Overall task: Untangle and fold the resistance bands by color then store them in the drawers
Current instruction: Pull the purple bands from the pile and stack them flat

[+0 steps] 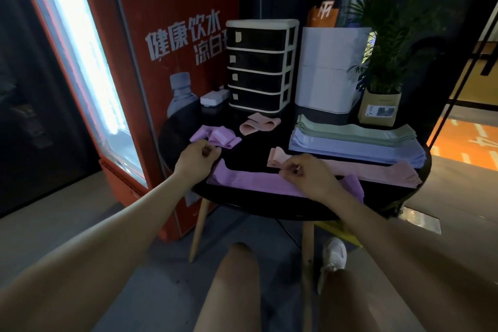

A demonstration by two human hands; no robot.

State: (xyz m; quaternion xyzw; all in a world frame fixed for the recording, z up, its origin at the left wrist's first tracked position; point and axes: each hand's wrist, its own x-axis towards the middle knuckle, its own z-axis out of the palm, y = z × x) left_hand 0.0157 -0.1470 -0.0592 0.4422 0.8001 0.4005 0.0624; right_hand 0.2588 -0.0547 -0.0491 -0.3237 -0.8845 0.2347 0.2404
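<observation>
Your left hand [198, 160] and right hand [301, 174] both have fingers curled, seemingly pinching a purple band — the grip itself is hard to make out — over the purple stack [253, 180], well in front of the drawer unit [260, 65]. You look mid-fold; next, lay it flat — edges squared — on that stack.

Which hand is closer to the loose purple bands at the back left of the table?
Left. The left hand sits right beside the loose purple bands; the right hand is farther right.
</observation>
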